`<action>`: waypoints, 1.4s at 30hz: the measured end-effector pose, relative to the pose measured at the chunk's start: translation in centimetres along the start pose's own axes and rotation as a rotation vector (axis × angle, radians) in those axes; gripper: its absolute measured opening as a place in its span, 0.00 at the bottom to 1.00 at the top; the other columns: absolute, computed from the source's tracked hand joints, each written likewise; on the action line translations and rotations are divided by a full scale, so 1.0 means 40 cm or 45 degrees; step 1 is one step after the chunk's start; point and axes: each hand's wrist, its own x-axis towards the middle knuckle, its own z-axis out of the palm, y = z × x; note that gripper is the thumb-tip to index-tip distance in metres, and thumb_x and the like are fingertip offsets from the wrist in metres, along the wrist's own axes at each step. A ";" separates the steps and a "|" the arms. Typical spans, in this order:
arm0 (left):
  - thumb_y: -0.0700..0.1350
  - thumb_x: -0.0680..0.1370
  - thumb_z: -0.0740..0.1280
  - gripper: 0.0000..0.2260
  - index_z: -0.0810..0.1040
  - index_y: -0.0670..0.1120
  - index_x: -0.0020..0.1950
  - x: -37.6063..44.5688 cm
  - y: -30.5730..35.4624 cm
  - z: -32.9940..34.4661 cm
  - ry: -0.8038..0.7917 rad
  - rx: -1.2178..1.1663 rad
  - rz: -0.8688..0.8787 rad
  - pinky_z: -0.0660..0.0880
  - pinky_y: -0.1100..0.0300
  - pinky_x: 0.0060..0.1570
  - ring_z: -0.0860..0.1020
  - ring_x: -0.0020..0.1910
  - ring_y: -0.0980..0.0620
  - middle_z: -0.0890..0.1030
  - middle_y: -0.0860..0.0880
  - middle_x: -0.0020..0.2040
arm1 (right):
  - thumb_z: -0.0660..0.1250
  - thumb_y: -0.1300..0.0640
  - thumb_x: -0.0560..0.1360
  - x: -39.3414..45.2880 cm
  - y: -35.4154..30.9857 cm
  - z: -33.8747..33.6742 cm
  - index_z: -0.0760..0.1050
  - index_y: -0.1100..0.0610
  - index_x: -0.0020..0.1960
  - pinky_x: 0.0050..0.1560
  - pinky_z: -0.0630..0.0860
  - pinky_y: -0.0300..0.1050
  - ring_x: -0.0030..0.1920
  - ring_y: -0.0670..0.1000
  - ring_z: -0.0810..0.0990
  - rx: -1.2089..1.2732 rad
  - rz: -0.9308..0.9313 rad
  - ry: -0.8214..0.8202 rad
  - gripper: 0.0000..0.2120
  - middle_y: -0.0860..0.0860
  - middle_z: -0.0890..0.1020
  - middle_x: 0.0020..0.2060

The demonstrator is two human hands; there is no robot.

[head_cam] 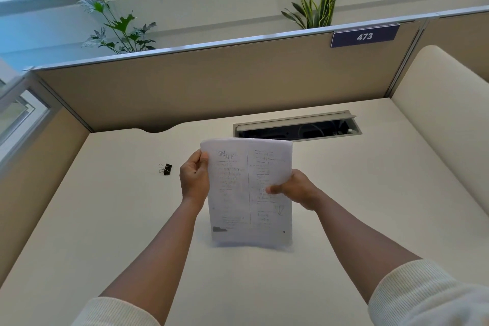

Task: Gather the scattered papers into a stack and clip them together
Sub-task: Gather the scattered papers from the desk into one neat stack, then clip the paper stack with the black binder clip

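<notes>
**Between both hands: papers stood on edge**

Between the hands, papers (248, 188) held upright as one stack, lower edge touching the bench (105, 219). Left hand (194, 177) pinching the stack's left edge near the top, thumb on the printed face. Right hand (293, 189) gripping the right edge lower down, thumb pressed across the front sheet. Left of the left hand, near but apart, black binder clip (166, 168) lying on the bench, untouched. Beyond the hands, open cable tray (296, 128) set into the bench. Above the right hand, sign (364, 36) reading 473 on the partition (211, 87).
</notes>
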 end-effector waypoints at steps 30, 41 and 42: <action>0.42 0.76 0.74 0.12 0.83 0.43 0.58 0.099 -0.252 -0.096 0.041 -0.079 -0.575 0.81 0.54 0.52 0.84 0.49 0.49 0.86 0.48 0.50 | 0.74 0.67 0.67 0.147 0.105 0.088 0.79 0.54 0.53 0.45 0.79 0.46 0.50 0.53 0.82 -0.046 0.391 0.013 0.17 0.52 0.84 0.52; 0.46 0.75 0.74 0.11 0.85 0.47 0.57 0.145 -0.353 -0.122 0.015 0.149 -0.648 0.81 0.52 0.54 0.83 0.44 0.52 0.85 0.55 0.45 | 0.68 0.59 0.72 0.268 0.112 0.132 0.71 0.58 0.62 0.47 0.79 0.46 0.46 0.50 0.79 -0.194 0.351 0.489 0.20 0.49 0.79 0.47; 0.46 0.75 0.74 0.11 0.85 0.47 0.56 0.147 -0.360 -0.125 0.017 0.159 -0.658 0.81 0.51 0.56 0.83 0.46 0.52 0.85 0.55 0.45 | 0.67 0.58 0.72 0.281 0.109 0.142 0.70 0.58 0.63 0.45 0.76 0.43 0.46 0.49 0.78 -0.249 0.346 0.526 0.20 0.48 0.78 0.46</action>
